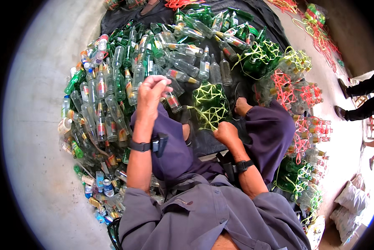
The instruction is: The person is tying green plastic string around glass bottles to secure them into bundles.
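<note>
Between my feet stands a bundle of green glass bottles (212, 117), upright, with yellow-green plastic strap (207, 123) laced in star shapes around the necks. My right hand (227, 133) is closed in a fist on the strap at the bundle's near edge. A loose strap end (191, 107) sticks out at the bundle's left side. My left hand (152, 92) is raised over my left knee, its fingers curled and thumb near the fingertips; whether anything thin is between them cannot be made out. Just beyond it lies a clear bottle with a red label (173, 102).
Loose glass bottles (112, 90) pile up ahead and left, with cans (108, 187) nearer me. Strapped bundles (299, 93) line my right. Red strap (326, 43) lies on the floor behind them. Another person's legs (362, 97) and white sacks (351, 200) are at far right.
</note>
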### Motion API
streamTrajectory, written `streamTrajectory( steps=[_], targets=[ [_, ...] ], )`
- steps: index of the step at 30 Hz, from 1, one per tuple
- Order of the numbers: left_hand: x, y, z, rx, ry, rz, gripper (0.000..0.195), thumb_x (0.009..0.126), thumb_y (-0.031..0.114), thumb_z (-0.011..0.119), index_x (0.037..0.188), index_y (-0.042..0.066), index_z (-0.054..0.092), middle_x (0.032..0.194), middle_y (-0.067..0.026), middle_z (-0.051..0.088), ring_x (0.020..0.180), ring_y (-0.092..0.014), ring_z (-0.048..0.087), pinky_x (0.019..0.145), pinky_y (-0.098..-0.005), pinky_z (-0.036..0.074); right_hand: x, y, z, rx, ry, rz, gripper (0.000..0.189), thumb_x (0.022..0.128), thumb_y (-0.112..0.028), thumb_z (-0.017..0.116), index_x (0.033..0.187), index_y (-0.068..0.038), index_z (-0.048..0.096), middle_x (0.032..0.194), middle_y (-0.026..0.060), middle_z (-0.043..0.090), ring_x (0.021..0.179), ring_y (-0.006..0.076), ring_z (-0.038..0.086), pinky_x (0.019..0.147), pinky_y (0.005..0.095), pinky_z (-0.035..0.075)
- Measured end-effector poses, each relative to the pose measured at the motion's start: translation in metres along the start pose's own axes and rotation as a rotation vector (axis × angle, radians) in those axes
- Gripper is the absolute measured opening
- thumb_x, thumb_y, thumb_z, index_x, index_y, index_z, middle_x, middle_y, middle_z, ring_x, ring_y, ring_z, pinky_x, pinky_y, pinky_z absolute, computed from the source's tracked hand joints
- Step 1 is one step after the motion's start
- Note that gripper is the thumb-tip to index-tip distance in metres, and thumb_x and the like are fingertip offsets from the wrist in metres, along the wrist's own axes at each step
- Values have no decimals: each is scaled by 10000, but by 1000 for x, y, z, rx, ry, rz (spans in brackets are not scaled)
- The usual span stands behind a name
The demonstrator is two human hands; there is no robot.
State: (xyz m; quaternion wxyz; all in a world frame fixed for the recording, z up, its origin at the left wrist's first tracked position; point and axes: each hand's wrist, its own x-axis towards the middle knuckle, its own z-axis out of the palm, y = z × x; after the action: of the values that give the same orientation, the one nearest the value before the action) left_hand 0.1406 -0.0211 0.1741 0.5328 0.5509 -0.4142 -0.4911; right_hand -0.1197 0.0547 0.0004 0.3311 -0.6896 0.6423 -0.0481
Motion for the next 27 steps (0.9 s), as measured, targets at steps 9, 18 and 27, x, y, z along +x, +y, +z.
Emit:
streamTrajectory(
  steps=[9, 18, 27],
  targets=[
    [-53, -10, -65, 585, 220, 245, 128, 896, 90, 638, 973, -7, 666, 849, -17, 659, 752, -95, 614, 734, -257, 493, 0, 3, 6, 79, -25, -96, 193, 710, -193, 638, 730, -9, 692, 747, 234, 657, 746, 425, 654, 690, 495, 527],
    [-58, -19, -59, 836, 273, 405, 83, 841, 96, 679, 897, 35, 684, 861, -108, 685, 770, -252, 662, 708, -346, 522, -6, -23, 1, 212, 251, -291, 193, 740, -191, 647, 777, -12, 712, 754, 214, 670, 751, 392, 671, 698, 477, 538],
    [-62, -26, -72, 746, 335, 294, 101, 844, 100, 673, 897, 13, 679, 868, -105, 686, 792, -248, 660, 759, -344, 523, 1, -25, 12, 216, -4, -247, 255, 762, -233, 658, 735, 19, 685, 719, 254, 645, 725, 434, 653, 693, 504, 527]
  ],
)
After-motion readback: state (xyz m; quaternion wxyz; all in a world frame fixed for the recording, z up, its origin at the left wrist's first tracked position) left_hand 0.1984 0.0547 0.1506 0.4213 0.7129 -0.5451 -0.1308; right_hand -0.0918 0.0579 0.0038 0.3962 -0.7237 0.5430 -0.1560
